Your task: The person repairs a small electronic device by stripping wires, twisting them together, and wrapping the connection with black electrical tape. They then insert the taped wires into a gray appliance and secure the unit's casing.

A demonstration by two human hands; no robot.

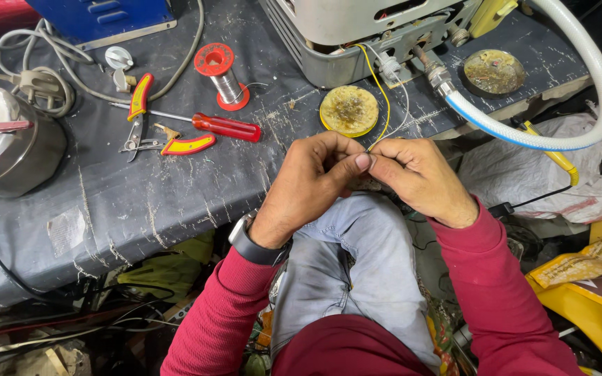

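Both hands meet just off the bench's point(175, 188) front edge, above the person's knee. The left hand point(313, 177) and right hand point(423, 179) pinch the end of a yellow wire point(382, 94) between their fingertips; it runs up to the grey appliance point(357, 35) at the bench's back edge.

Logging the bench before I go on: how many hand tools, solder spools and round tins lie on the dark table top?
Hand tools: 2, the red-handled screwdriver and the red-and-yellow pliers
Solder spools: 1, the red spool
Round tins: 2, the yellow tin and the darker tin
Total: 5
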